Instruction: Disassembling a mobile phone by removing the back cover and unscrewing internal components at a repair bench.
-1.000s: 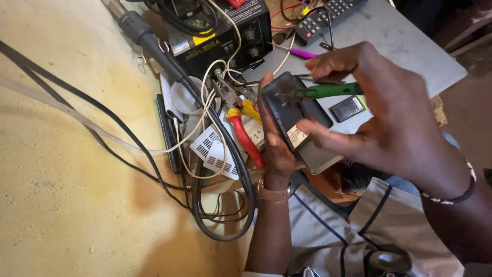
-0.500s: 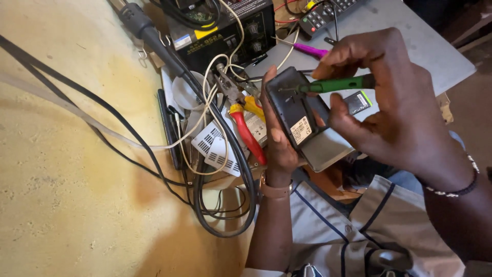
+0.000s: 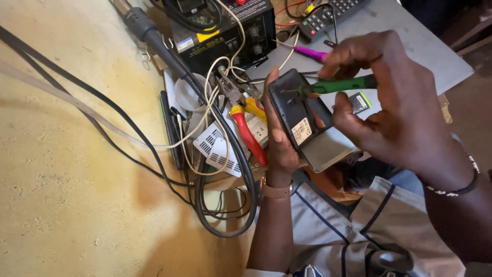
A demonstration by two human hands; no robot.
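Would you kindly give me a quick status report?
Left hand holds dark phone. Right hand grips green screwdriver, tip on phone's back. Pliers and cables crowd alongside.

A grey tabletop (image 3: 410,46) fills the upper right, its bare surface running out toward three o'clock. At twelve o'clock a black boxy electronic unit (image 3: 225,31) sits on it, with a dark keypad device (image 3: 333,13) at one o'clock, a purple-handled tool (image 3: 310,53) just below that, and a small dark chip-like part (image 3: 360,102) nearer the centre. Toward nine o'clock of the centre lie red-and-yellow-handled pliers (image 3: 246,128) over white vented covers (image 3: 218,151), tangled in white wires (image 3: 205,102) and a thick black cable (image 3: 225,154).
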